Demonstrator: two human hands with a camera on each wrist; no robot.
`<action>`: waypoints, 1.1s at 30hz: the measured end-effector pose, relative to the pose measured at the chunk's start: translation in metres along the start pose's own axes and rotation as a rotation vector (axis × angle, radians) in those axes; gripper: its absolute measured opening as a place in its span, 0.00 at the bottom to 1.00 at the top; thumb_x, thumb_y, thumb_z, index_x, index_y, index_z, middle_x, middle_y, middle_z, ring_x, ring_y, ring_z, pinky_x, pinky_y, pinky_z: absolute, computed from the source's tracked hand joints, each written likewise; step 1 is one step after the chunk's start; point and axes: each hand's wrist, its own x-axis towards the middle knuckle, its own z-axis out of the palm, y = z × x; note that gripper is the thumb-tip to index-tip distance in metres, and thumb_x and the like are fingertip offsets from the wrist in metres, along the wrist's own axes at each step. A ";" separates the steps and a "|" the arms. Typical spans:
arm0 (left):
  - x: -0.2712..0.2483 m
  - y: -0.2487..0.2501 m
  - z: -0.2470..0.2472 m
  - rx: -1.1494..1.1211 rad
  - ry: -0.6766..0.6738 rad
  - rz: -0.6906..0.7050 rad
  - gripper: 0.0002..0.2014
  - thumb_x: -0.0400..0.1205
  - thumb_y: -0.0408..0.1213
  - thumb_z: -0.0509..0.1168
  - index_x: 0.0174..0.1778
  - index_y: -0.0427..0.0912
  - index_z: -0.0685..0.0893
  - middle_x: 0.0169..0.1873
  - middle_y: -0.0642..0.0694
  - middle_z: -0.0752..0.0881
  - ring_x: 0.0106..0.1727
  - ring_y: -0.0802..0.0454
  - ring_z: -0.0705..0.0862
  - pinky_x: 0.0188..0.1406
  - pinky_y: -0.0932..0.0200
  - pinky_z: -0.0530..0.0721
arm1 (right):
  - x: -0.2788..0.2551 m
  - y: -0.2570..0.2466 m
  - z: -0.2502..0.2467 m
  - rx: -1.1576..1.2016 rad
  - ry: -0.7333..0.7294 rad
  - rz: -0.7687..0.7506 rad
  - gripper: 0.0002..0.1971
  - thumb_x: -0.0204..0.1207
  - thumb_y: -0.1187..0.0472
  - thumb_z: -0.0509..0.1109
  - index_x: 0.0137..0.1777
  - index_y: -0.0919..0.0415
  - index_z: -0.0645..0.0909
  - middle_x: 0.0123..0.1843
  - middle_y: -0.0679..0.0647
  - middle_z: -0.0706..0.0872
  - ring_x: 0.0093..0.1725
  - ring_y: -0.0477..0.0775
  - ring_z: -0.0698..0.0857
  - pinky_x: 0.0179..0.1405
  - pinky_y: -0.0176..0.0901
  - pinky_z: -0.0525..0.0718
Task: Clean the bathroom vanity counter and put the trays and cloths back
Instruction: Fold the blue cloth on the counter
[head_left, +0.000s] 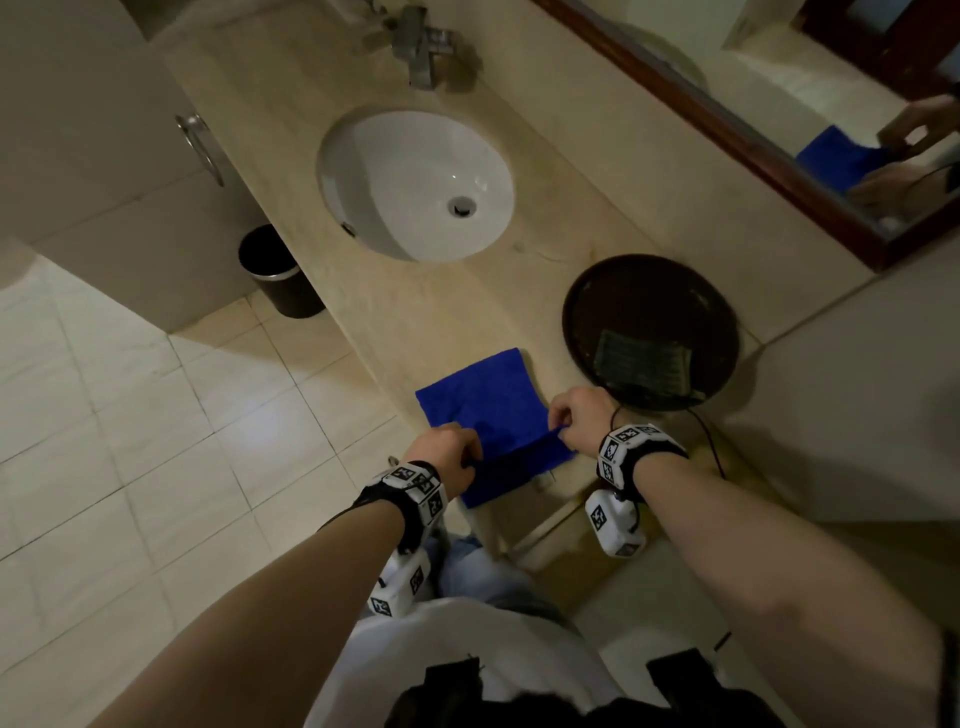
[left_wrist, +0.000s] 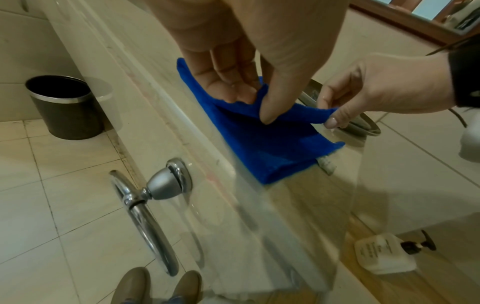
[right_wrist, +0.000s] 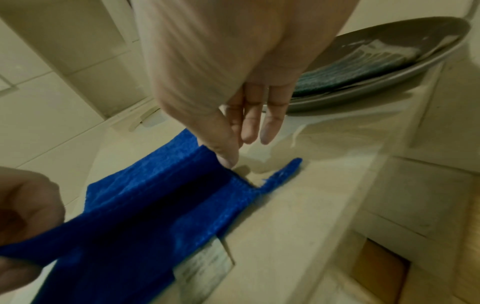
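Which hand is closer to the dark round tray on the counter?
Right. The right hand pinches the blue cloth just beside the dark round tray; the left hand pinches the cloth's opposite side, farther away.

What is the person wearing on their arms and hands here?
Both forearms are bare, no sleeves or gloves. Each wrist carries a black band studded with white blocks printed with black square markers, and a white camera unit hangs beneath. A thin dark cable trails from the right wristband.
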 end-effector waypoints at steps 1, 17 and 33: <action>-0.001 0.001 0.003 0.001 -0.007 -0.003 0.10 0.76 0.35 0.66 0.52 0.49 0.82 0.53 0.49 0.82 0.53 0.47 0.81 0.49 0.58 0.78 | -0.002 0.001 0.001 -0.005 -0.001 0.001 0.16 0.67 0.71 0.72 0.32 0.45 0.81 0.38 0.41 0.82 0.40 0.46 0.83 0.40 0.41 0.87; 0.019 -0.033 -0.037 -0.053 0.190 -0.199 0.13 0.83 0.45 0.62 0.62 0.49 0.78 0.58 0.48 0.77 0.59 0.47 0.80 0.55 0.51 0.82 | 0.052 -0.025 -0.023 -0.067 0.075 0.033 0.08 0.79 0.59 0.63 0.54 0.56 0.81 0.48 0.53 0.85 0.43 0.53 0.83 0.42 0.46 0.83; 0.129 -0.095 -0.112 -0.046 -0.088 -0.226 0.13 0.81 0.42 0.65 0.58 0.41 0.78 0.57 0.40 0.82 0.58 0.39 0.81 0.54 0.50 0.80 | 0.193 -0.062 -0.057 -0.240 -0.125 -0.047 0.05 0.78 0.50 0.67 0.44 0.48 0.76 0.43 0.50 0.84 0.42 0.54 0.82 0.48 0.51 0.83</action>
